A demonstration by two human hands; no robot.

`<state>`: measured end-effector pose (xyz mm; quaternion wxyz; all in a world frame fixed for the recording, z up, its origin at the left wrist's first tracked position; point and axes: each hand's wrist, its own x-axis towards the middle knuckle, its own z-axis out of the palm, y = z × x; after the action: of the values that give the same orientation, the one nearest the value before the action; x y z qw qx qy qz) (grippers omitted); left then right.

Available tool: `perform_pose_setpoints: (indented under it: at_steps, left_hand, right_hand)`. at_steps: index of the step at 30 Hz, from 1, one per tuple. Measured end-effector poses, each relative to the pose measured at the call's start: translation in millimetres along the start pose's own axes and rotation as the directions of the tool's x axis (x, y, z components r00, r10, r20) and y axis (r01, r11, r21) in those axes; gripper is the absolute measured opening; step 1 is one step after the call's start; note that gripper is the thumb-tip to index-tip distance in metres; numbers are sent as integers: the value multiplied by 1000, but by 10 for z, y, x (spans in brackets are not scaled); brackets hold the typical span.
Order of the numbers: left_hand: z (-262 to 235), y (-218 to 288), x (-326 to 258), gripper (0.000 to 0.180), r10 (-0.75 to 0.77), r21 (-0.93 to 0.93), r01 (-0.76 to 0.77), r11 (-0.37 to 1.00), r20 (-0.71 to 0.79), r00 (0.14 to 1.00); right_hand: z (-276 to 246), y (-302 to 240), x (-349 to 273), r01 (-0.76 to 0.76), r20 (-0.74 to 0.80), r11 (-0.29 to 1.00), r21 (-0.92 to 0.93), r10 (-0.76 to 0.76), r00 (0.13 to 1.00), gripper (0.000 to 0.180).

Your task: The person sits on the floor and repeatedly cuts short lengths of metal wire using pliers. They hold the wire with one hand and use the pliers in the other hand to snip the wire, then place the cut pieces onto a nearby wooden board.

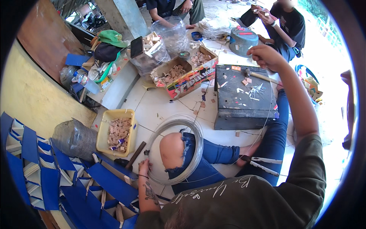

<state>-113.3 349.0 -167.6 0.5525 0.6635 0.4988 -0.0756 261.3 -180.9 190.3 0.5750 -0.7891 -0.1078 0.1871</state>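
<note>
A coil of thin silvery wire (199, 152) rests over my bent knee. My left hand (144, 168) is closed on the coil's left edge. My right hand (266, 58) is raised high above the black box (240, 111), its fingers pinched together. A loose strand of the wire arcs from beside my legs up toward that hand, thin and faint near the fingers. Pliers (263, 163) with pale handles lie across my other leg. Beside my left hand lies a hammer (135, 155) with a dark handle. On the black box are another hammer (263, 77), short wire pieces (257, 90) and small wooden bits.
A yellow basin (132, 140) and a divided printed carton (198, 84) hold small wooden pieces. Blue-covered wooden pieces (97, 179) pile up at left near a wrapped bundle (74, 138). Two people sit at the far side, near an upturned grey tub (243, 42) and clear bags (169, 34).
</note>
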Motion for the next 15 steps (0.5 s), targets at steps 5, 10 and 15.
perform_pose_setpoints:
  at_steps: [5, 10, 15]
  left_hand:
    - [138, 946, -1000, 63, 763, 806, -339, 486, -202, 614]
    - [1094, 1800, -2649, 49, 730, -321, -799, 508, 653, 202]
    - [1629, 1827, -3556, 34, 338, -300, -657, 692, 938, -74]
  right_hand:
    - [54, -316, -770, 244, -10, 957, 156, -245, 969, 31]
    - [299, -540, -1058, 471, 45, 846, 248, -496, 867, 26]
    - [403, -679, -1176, 467, 54, 786, 405, -531, 846, 29]
